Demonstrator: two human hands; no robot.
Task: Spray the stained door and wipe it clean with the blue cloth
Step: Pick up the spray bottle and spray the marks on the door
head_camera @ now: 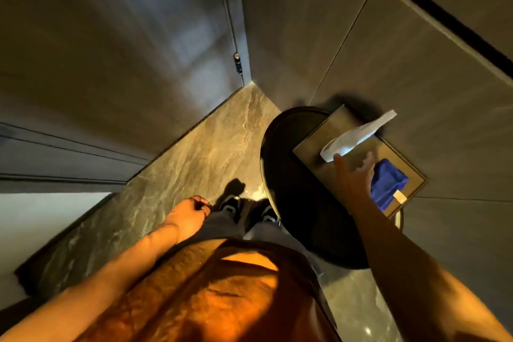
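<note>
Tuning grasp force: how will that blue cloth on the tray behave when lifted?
The blue cloth looks folded and soft, so it will probably go floppy and unfold. Likely light. It lies flat on the tray, so a pinch should lift it easily. The right hand hovers beside it.

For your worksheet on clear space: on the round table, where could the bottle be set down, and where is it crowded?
Free: the dark tabletop left of the tray, towards the shoes. Crowded: the tray's far and right parts hold the spray bottle and blue cloth, with the right hand over them.
</note>
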